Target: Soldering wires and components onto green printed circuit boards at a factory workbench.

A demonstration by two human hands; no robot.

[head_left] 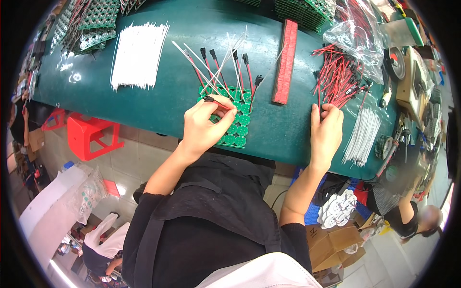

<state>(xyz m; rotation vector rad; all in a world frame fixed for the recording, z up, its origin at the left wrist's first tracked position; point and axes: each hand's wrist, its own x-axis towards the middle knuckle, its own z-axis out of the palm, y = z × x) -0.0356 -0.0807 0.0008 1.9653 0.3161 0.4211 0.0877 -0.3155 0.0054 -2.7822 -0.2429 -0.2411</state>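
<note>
As the left hand (205, 128) arches over the left part of the green circuit panel (241, 130) at mid-frame, its thumb and fingertips meet on a red lead (222, 103) lying roughly crosswise, its black connector (208, 99) toward the left. Right of centre, the right hand (327, 134) has its fingers slightly parted at the lower edge of the red wire pile (336, 72); whether they grip a wire, I cannot tell. That pile lies just above those fingertips, its wires fanned at mixed slants, and the right hand is clearly nearer to it. White strips (362, 137) lie to that hand's right. Higher up, more leads (248, 72) fan from the panel; a red bar (285, 62), nearly upright in frame, separates panel and pile. Green board stacks (305, 12) edge the top.
</note>
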